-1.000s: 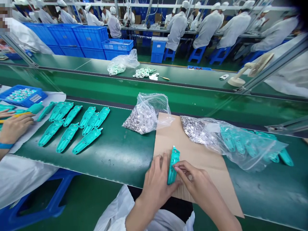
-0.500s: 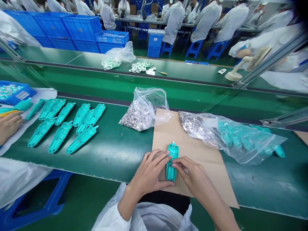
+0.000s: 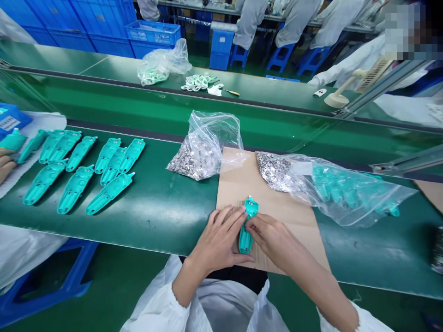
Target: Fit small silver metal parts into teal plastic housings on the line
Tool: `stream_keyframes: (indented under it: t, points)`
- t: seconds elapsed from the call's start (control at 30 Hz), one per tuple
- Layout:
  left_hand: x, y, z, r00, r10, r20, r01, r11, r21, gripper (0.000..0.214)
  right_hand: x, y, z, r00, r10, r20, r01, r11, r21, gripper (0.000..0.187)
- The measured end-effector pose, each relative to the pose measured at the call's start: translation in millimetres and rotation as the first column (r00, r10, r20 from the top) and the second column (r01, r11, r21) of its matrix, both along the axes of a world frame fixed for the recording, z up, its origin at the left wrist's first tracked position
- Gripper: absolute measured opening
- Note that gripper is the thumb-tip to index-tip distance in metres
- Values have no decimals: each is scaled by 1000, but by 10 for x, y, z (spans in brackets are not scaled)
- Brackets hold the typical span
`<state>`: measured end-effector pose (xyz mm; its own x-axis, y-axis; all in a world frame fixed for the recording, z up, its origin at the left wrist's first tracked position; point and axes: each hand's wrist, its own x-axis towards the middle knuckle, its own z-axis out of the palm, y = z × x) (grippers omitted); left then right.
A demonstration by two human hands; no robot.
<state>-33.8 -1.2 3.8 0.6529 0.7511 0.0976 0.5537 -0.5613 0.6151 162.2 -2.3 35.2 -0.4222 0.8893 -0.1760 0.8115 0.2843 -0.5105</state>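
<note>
Both of my hands meet over a small teal plastic casing point(image 3: 246, 240) lying lengthwise on a brown cardboard sheet point(image 3: 277, 207). My left hand point(image 3: 218, 240) presses its fingers against the casing's left side. From the right, my right hand point(image 3: 270, 237) pinches it, with its fingertips hiding the middle of the casing. Several matching teal casings point(image 3: 74, 189) lie in rows on the green conveyor belt point(image 3: 166, 216) to my left. Two clear plastic bags touch the cardboard's far edge: one of silver pieces point(image 3: 197, 157), and one of silver pieces and teal casings point(image 3: 332, 191).
A co-worker's hand point(image 3: 5, 166) rests at the left edge beside a blue tray point(image 3: 10, 122). Beyond the belt stands a second green bench with a bag point(image 3: 159, 67), white rings point(image 3: 198, 83) and a small fan point(image 3: 341, 94). Blue crates point(image 3: 152, 33) and white-coated workers are behind it.
The whole scene has shifted upward and slightly left in view. My hands stay on the casing, which has turned a little and remains on the cardboard.
</note>
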Motion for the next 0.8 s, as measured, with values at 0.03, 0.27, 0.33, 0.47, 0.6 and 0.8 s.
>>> stream_keyframes:
  t: [0.03,0.27,0.33,0.47,0.6,0.8]
  points:
    - [-2,0,-4,1000,-2,-5,2,1000,1,101,5,10,6,1000,10,11,-10,1000,-7,17]
    - [-6,-13,-10,1000,2,-13,-2,1000,21,99,10,42,78,999,6,49,-3,999,-49,19]
    - [-6,-11,-12,1000,4,-12,-4,1000,28,100,-1,32,78,999,-6,47,8,999,-50,19]
    - [-6,-14,-29,1000,12,-9,-12,999,44,100,-14,10,55,999,-15,37,16,999,-27,19]
    - [-4,-30,-61,999,32,-25,-30,997,73,101,-9,3,64,999,-21,34,22,999,-40,17]
    - [-3,-39,-73,998,31,-47,-27,995,100,100,-15,0,99,997,-66,32,68,995,-70,15]
